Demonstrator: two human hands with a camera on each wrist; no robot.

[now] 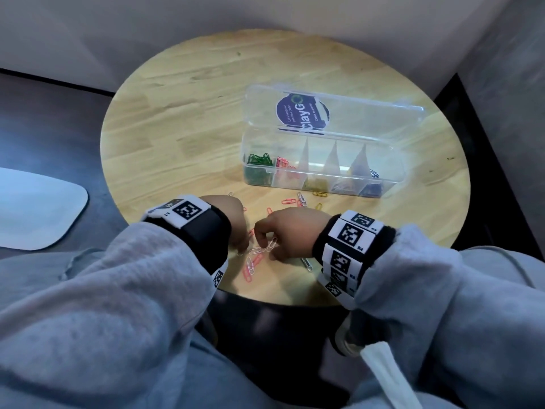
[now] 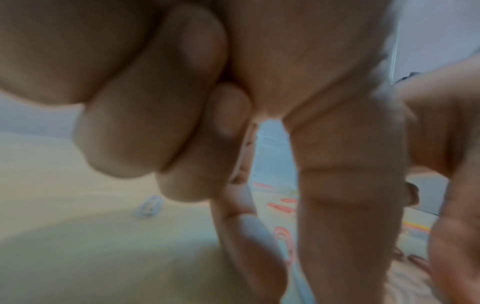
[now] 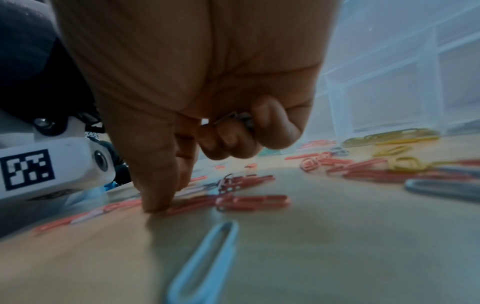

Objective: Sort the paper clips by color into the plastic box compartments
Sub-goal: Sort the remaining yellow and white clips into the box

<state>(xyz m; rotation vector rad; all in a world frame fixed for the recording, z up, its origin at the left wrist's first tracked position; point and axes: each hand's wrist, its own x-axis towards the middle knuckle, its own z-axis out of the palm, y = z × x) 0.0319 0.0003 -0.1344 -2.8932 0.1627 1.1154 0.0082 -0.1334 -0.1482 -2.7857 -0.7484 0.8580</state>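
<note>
A clear plastic box (image 1: 392, 180) stands open on the round wooden table (image 1: 191, 128), with green clips (image 1: 259, 160) in its left compartment and pink clips (image 1: 284, 165) in the one beside it. Loose pink clips (image 1: 250, 267), white clips (image 1: 271, 245) and yellow clips (image 1: 320, 193) lie between the box and the near edge. My left hand (image 1: 240, 249) reaches down among them; its curled fingers (image 2: 145, 133) seem to grip a pale clip (image 2: 244, 148), though that view is blurred. My right hand (image 1: 265, 246) presses thumb and forefinger onto a red clip (image 3: 254, 202), while its curled fingers (image 3: 272, 127) hold grey clips (image 3: 239, 120).
The box lid (image 1: 354, 113) stands tilted back behind the compartments. A white clip (image 3: 207, 257) lies just behind my right hand, and another one (image 1: 306, 264) lies by the right wrist. The table's near edge (image 1: 280, 299) is close under both wrists. A white flat object (image 1: 35, 208) lies off the table at left.
</note>
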